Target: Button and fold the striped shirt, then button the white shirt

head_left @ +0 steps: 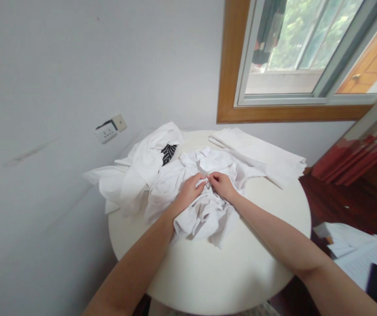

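A crumpled white shirt (pixel 204 210) lies in the middle of a round white table (pixel 215 272). My left hand (pixel 191 189) and my right hand (pixel 222 184) meet on top of it, both pinched on a small fold of the shirt's cloth between them. The fingertips almost touch each other. Both forearms reach in from the near edge of the table.
A heap of white clothes (pixel 136 171) with a black patterned piece (pixel 168 153) lies at the table's far left. A folded white garment (pixel 261 153) lies at the far right. A wall socket (pixel 109 128) is on the wall, a window (pixel 293 48) above, papers (pixel 356 250) on the floor at right.
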`<state>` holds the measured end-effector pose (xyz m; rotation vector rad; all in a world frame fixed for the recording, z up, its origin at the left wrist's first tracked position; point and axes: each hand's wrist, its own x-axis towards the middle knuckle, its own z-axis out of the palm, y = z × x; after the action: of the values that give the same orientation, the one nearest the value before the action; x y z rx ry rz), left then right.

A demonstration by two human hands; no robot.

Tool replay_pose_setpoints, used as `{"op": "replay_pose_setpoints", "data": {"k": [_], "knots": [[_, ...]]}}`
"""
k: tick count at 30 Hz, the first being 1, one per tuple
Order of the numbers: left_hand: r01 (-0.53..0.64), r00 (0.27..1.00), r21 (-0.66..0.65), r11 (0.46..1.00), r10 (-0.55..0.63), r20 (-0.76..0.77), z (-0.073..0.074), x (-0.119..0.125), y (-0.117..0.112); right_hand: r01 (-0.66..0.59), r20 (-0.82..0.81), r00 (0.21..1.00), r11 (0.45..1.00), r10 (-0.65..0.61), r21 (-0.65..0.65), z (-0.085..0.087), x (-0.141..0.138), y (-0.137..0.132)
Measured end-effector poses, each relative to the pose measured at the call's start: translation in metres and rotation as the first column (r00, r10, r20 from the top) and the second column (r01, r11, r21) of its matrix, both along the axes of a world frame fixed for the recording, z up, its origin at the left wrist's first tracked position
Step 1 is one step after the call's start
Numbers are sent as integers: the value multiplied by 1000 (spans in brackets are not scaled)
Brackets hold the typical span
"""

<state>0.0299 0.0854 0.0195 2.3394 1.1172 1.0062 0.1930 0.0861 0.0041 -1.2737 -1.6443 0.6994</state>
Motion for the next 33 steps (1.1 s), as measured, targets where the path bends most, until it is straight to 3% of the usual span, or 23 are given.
{"op": "replay_pose_setpoints", "data": {"k": [5,13,20,27,33], "knots": [[-39,999,103,994,42,-32,-2,0,-1,14,-83,996,997,-21,-81,3,-4,0],[-113,987,52,992,118,-108,-2,2,-3,18,85,996,1000,-18,0,11,-3,-12],[-85,996,-101,991,88,24,-3,5,0,1,4,1000,1000,-1,-24,1,-4,-6],[63,998,-98,993,-65,-11,-2,2,0,-9,-42,999,1000,8,-22,-1,1,-1],[28,996,-102,994,-37,-80,5,3,-4,30,-55,998,999,-29,23,4,-2,-5]]}}
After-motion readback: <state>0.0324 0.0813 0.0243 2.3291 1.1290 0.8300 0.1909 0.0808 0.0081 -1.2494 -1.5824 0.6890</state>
